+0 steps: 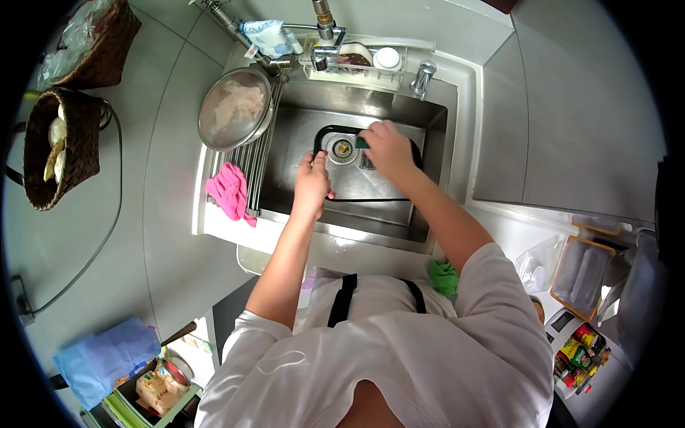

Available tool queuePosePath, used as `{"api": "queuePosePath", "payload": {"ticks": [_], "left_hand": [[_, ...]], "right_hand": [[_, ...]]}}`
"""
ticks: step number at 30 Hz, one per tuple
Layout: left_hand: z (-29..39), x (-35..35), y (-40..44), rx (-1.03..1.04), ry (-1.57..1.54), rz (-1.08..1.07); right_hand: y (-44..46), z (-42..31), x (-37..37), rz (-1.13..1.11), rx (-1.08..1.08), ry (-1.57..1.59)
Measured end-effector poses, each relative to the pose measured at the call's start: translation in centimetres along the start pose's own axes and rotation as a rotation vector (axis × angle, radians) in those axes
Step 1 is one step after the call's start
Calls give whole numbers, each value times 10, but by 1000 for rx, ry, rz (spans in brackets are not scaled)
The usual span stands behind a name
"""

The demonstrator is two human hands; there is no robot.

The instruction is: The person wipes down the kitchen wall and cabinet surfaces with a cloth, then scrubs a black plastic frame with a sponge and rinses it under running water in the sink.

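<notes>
Over the steel sink [292, 121], my left hand [312, 184] grips the left edge of a clear rectangular lid with a black rim [371, 200]. The sink drain [342, 148] shows through or inside the lid's outline. My right hand [389, 151] is closed on a small dark green pad [362, 143] near the lid's upper edge. Part of the lid's right side is hidden behind the right hand and forearm.
Left of the sink, a strainer with pale pieces [235, 110] and a pink cloth [230, 191] rest on a rack. A faucet [323, 25] and caddy [357, 68] stand behind. Woven baskets [82, 146] are far left; a green cloth [444, 277] hangs at the front.
</notes>
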State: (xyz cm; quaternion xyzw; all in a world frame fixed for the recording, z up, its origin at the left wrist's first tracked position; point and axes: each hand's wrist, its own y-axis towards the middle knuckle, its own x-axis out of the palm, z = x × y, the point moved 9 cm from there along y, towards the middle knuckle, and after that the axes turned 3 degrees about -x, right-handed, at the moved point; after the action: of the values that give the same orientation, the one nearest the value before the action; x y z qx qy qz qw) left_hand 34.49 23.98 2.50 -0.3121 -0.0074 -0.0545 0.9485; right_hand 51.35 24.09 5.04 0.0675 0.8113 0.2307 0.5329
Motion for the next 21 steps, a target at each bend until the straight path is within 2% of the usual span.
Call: {"api": "queuePosePath", "payload": {"ticks": [5, 8, 12, 17, 19, 21], "left_hand": [[20, -20, -7, 38, -26, 6], [21, -13, -11, 45, -25, -22], [19, -7, -6, 43, -5, -39], [15, 19, -7, 17, 87, -120], [14, 21, -8, 20, 101, -127], [18, 21, -12, -7, -33, -161]], "right_hand": [[-25, 61, -17, 58, 144, -104], [-27, 68, -21, 16, 187, -96], [-16, 54, -27, 86, 167, 5], [24, -10, -37, 219, 48, 268], [34, -20, -33, 238, 77, 311], [38, -22, -35, 302, 133, 415]]}}
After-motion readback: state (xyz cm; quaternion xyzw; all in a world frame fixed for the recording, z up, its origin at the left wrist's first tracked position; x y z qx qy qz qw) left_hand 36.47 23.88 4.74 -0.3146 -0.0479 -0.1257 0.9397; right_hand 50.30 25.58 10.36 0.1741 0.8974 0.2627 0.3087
